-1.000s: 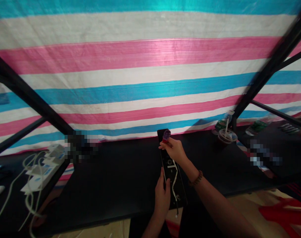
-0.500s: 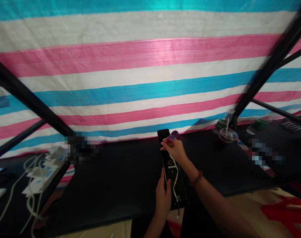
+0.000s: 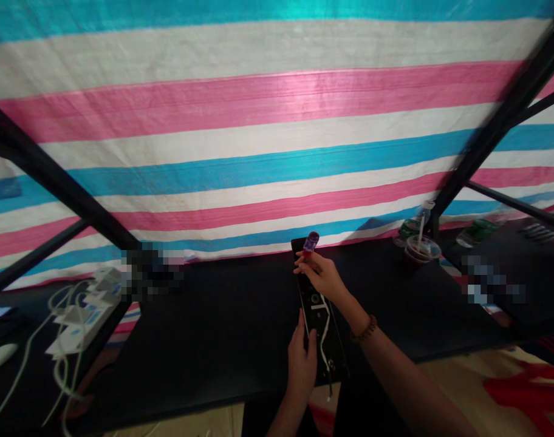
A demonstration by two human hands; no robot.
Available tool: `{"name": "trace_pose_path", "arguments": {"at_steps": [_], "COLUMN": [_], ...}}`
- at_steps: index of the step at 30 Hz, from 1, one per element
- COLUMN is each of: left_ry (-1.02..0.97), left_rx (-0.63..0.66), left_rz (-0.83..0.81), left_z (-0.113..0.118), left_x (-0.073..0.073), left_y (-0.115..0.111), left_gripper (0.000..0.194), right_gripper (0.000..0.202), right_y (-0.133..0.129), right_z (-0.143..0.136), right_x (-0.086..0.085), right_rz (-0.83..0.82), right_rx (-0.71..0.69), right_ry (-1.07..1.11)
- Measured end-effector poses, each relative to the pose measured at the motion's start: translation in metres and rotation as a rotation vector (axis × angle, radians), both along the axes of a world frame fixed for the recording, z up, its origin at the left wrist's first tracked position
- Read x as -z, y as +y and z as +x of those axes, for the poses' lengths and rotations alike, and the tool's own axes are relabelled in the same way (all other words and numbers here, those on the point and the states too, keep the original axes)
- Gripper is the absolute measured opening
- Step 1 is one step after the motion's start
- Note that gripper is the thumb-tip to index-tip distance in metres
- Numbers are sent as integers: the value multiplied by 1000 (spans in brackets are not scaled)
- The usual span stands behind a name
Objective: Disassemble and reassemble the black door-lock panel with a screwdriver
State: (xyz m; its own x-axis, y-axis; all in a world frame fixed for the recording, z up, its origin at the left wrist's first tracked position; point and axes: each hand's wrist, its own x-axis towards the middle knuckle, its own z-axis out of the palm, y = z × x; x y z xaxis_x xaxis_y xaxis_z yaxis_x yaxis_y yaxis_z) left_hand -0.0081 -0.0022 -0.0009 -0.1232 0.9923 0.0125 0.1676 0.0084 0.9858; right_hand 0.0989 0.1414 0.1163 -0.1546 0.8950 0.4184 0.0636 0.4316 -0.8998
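Observation:
A long black panel (image 3: 334, 346) lies on the black table, its near end at the front edge. A white cable (image 3: 324, 346) runs along it and hangs a little past its near end. My left hand (image 3: 303, 358) grips the panel's left edge, thumb on top and fingers at the side. Over the panel's far part, my right hand (image 3: 320, 273) is closed round a screwdriver with a purple and red handle (image 3: 311, 241), which stands nearly upright. The hand hides the screwdriver's tip.
At the right back stand a lidded cup with a straw (image 3: 421, 250) and a bottle (image 3: 425, 212). White boxes (image 3: 79, 328) and pale cables lie on the left. Black metal posts (image 3: 53, 176) slant up on both sides before a striped sheet.
The screwdriver handle has swung from leaning right to nearly upright, and my right hand's fingers have shifted around it. My left hand keeps its hold on the panel.

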Motion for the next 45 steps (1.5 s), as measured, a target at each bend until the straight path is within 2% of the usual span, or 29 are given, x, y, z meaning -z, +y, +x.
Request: {"name": "trace_pose_path", "arguments": {"at_steps": [2, 8, 13, 16, 19, 22, 26, 29, 31, 36, 40, 45], "left_ry": [-1, 4, 108, 180, 213, 322, 485, 496, 465, 309, 143, 18], "left_rx": [4, 4, -25, -33, 28, 56, 59, 62, 70, 89, 66, 74], "left_rz": [8, 18, 38, 146, 230, 245, 275, 282, 278, 238, 122, 25], "left_z": [0, 0, -1, -4, -10, -15, -18, -20, -21, -20, -17, -15], "left_x": [0, 0, -6, -17, -31, -43, -49, -49, -48, -39, -24, -13], "left_y": [0, -1, 2, 24, 58, 83, 93, 93, 93, 82, 52, 21], "left_gripper": [58, 56, 54, 57, 56, 52, 49, 49, 48, 46, 49, 53], "right_gripper": [28, 26, 26, 25, 25, 27, 35, 47, 47, 38, 25, 20], "right_y": [-1, -16, -47, -65, -78, -91, -108, -109, -103, -86, -70, -49], "right_z": [3, 15, 19, 19, 19, 24, 49, 86, 112, 160, 170, 167], "right_x": [2, 13, 36, 54, 62, 55, 42, 44, 53, 80, 100, 119], "right_rz": [35, 18, -59, -103, -133, -160, -232, -369, -416, -347, -347, -254], "right_rx": [9, 227, 328, 290, 266, 285, 410, 518, 520, 523, 493, 547], "right_ry": [-26, -93, -93, -39, 23, 109, 230, 194, 24, -433, -654, -736]}}
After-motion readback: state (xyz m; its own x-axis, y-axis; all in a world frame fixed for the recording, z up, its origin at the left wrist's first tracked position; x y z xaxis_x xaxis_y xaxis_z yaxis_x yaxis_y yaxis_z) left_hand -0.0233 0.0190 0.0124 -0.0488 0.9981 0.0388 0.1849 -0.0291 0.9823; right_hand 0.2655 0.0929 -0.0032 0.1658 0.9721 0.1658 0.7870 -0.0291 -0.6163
